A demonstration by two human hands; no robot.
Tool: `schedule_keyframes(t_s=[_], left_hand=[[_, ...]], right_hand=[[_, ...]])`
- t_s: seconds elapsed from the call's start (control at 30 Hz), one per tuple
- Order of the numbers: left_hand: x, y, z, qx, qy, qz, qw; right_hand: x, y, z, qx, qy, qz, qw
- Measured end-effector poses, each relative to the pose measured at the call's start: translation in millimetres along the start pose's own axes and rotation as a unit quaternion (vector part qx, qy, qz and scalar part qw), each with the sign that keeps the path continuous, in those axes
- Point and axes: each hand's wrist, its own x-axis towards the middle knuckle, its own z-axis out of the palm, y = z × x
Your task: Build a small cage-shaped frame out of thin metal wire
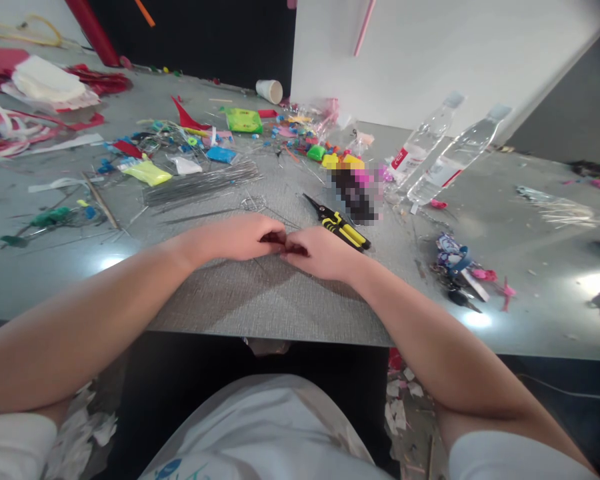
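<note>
Thin grey wire [267,215], hard to see, runs on the table [280,300] from the hands toward the far side. The left hand [240,238] and the right hand [320,253] meet fingertip to fingertip above the grey mat, both curled closed; what they pinch between them is hidden, so it cannot be told. Just beside the right hand lie yellow-black pliers [339,223]. Farther away rest a bundle of wires [200,183] and two clear bottles [437,157].
</note>
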Motion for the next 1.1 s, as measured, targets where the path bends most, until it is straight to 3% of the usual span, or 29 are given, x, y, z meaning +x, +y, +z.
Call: schedule_keyframes(t_s=[0.7, 1.1], left_hand=[[0.3, -1.4, 0.4, 0.014, -0.01, -0.009, 1.0], [-4.4, 4.6, 3.9, 0.04, 0.02, 0.023, 0.999]], right_hand=[[0.2, -2.1, -1.0, 0.011, 0.0, 0.008, 1.0], [0.3, -1.8, -0.5, 0.013, -0.006, 0.002, 1.0]])
